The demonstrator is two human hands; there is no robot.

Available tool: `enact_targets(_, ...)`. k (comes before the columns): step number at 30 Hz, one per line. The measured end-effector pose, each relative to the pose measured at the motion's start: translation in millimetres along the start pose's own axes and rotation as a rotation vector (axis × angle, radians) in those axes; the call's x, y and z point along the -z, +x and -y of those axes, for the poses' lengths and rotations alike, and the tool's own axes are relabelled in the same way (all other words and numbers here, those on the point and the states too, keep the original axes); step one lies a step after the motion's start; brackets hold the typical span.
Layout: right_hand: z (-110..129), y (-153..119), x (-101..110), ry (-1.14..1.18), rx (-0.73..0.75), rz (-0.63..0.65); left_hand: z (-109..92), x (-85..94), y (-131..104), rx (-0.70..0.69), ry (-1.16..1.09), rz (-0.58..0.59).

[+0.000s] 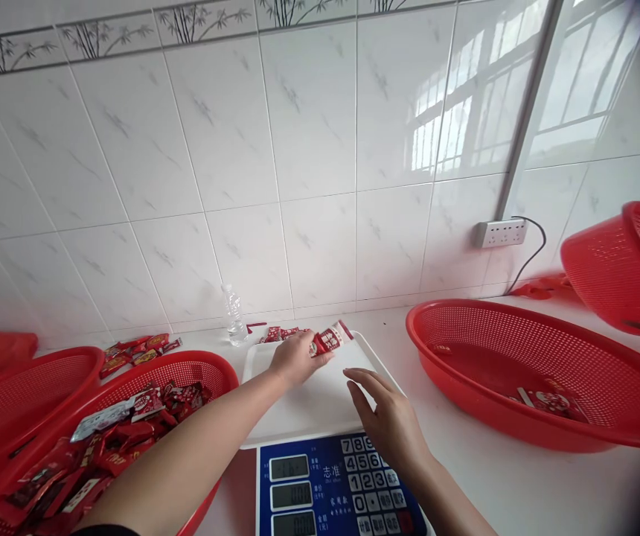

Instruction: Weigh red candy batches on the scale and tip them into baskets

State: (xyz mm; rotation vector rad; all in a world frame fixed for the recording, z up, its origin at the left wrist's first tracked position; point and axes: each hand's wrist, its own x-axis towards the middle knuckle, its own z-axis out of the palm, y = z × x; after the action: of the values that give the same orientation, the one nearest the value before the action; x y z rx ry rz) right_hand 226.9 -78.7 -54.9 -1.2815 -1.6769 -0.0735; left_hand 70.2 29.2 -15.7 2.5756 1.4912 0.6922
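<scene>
My left hand [296, 359] is closed around a red and white printed packet [330, 339], holding it over the white tray [309, 413] of a weighing scale. To its right, my right hand [381, 409] hovers above the tray's right side with its fingers apart and nothing in them. Below the tray is the scale's blue panel [325, 491] with number keys and three small displays. Several red packets [282, 333] lie behind the tray, partly hidden by my left hand.
A red basket [208, 361] full of packets stands at left, beside another red basket [57, 372]. Loose packets [135, 351] lie behind them, near a clear bottle [234, 316]. At right, a large red basket [443, 372] holds a few packets. A power strip [501, 233] is on the wall.
</scene>
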Motion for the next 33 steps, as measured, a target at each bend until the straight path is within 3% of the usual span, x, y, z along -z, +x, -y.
enact_targets(3,0,1,0,0.0,-0.004,0.001,8,16.3,5,0.133,-0.189,-0.047)
enact_targets(8,1,-1,-1,0.003,0.008,0.005,28,41.2,-5,0.303,-0.333,0.167)
enact_targets(12,1,-3,-2,0.005,0.008,0.016,32,38.6,-21,0.266,-0.233,0.211)
enact_targets(18,0,-2,-3,-0.016,0.017,0.015,22,31.7,-30,0.199,-0.136,0.281)
enact_targets(23,3,-1,-2,-0.025,0.03,0.01,17,27.2,-36,0.15,0.094,0.217)
enact_targets(27,3,-2,-3,-0.023,0.035,0.006,12,29.9,-43,0.079,0.078,0.145)
enact_targets(30,1,-1,-3,-0.021,0.038,0.0,17,48.1,-48,0.072,-0.069,0.015)
enact_targets(33,0,-1,-3,-0.022,0.034,-0.006,38,82.2,-59,0.136,-0.21,-0.124)
